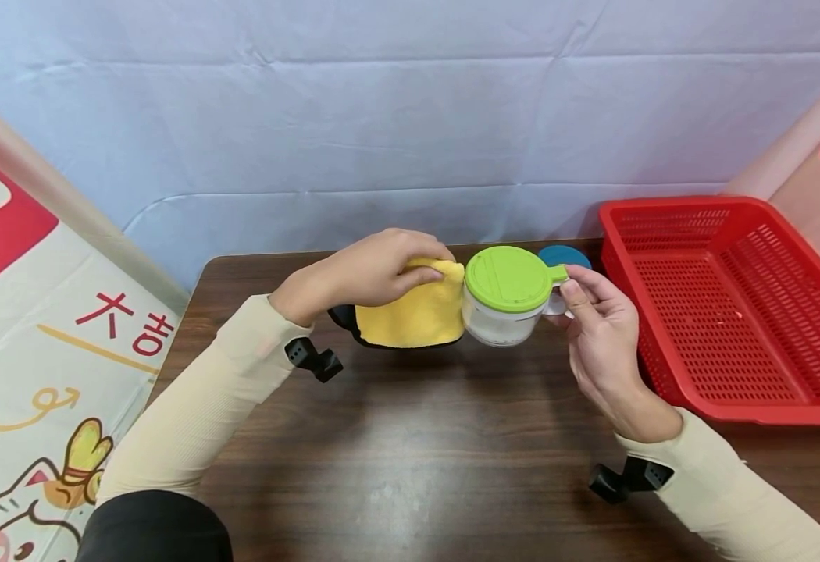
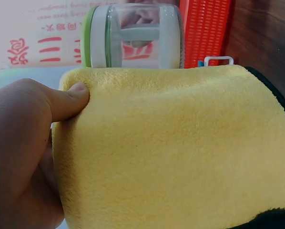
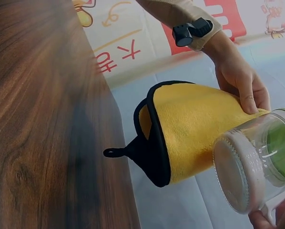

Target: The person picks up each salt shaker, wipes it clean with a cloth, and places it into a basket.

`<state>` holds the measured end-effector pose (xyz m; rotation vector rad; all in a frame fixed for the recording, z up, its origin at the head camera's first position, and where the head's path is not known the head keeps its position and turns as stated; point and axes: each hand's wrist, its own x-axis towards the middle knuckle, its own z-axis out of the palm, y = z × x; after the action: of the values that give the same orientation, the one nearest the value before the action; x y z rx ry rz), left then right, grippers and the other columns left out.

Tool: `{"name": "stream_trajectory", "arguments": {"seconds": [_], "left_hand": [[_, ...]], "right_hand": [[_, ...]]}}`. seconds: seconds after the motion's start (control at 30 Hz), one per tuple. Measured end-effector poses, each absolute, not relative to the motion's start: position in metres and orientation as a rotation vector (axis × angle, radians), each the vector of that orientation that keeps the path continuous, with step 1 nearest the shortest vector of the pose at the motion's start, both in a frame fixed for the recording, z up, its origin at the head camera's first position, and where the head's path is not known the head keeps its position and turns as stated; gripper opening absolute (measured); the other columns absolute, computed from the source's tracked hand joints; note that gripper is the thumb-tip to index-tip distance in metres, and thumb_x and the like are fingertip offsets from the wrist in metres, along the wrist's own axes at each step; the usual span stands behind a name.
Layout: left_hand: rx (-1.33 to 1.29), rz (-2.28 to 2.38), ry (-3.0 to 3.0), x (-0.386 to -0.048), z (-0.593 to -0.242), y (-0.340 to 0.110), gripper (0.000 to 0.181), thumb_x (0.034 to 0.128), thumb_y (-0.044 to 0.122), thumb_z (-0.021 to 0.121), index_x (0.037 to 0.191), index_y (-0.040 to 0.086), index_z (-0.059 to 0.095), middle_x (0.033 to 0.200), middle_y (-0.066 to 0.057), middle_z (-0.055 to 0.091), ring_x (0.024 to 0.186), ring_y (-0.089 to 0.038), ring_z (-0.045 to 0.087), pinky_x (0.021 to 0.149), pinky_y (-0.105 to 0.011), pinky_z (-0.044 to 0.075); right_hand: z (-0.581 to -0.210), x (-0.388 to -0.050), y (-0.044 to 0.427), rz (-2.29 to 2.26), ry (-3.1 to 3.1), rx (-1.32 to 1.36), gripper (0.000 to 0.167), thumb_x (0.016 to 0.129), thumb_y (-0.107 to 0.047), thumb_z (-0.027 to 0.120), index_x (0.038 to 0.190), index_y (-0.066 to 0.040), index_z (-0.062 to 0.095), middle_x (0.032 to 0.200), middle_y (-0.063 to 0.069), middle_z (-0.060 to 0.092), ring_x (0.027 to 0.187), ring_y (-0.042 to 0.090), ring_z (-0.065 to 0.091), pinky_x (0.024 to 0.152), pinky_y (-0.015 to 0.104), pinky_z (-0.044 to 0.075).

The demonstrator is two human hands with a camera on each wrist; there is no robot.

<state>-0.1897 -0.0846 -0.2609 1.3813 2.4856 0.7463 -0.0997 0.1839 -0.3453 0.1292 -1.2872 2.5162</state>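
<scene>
We count two hands, one piece of yellow plush fabric with black edging (image 1: 410,316), and one clear round jar with a green lid (image 1: 501,324). Left hand (image 1: 389,269) pinches the fabric at its upper edge, thumb in front; its other fingers are mostly behind the fabric, so we can't see how they lie. Right hand (image 1: 603,332) grips the jar by its white side handle (image 3: 275,205), fingers curled; they cover much of that handle. Jar and fabric are both held up off the one dark wood-grain table (image 1: 396,453), fabric right beside the jar; we can't tell for sure if they touch. One black loop (image 3: 115,152) hangs off the fabric's edging, visible from the right wrist. One red perforated plastic basket (image 1: 722,409) sits to the right, cut off at the frame edge. One blue round item (image 1: 566,255) is partly hidden behind the jar; we can't make out what it is. Right wrist view crops the right hand to a bit of fingers at the corner.
</scene>
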Motion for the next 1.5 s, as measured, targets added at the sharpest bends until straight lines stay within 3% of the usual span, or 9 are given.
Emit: {"name": "stream_trajectory", "arguments": {"seconds": [0.67,1.07,1.5], "left_hand": [[1.321,0.828,2.546,-0.204,-0.256,-0.090,0.022,0.1033,0.013,0.061,0.122,0.006,0.071,0.121,-0.003,0.070,0.115,-0.017,0.062,0.100,-0.032,0.047],[1.322,0.647,2.639,-0.223,-0.249,-0.056,0.027,0.1060,0.021,0.057,0.128,0.011,0.069,0.126,-0.001,0.068,0.117,-0.016,0.060,0.101,-0.032,0.045],[1.421,0.597,2.574,-0.218,-0.239,-0.021,0.030,0.1059,0.021,0.056,0.132,0.013,0.068,0.128,0.000,0.067,0.119,-0.014,0.059,0.102,-0.028,0.045]], "right_hand": [[-0.345,-0.099,0.185,2.525,-1.302,0.110,0.017,0.097,0.005,0.062,0.108,0.001,0.075,0.095,0.009,0.077,0.079,0.016,0.072,0.066,0.025,0.059],[-0.346,-0.096,0.180,2.557,-1.323,0.160,0.019,0.098,0.004,0.060,0.108,0.000,0.075,0.096,0.008,0.077,0.081,0.016,0.073,0.070,0.026,0.060],[-0.347,-0.092,0.170,2.605,-1.315,0.225,0.018,0.099,0.003,0.060,0.110,0.001,0.074,0.100,0.009,0.076,0.084,0.015,0.073,0.073,0.028,0.060]]}}
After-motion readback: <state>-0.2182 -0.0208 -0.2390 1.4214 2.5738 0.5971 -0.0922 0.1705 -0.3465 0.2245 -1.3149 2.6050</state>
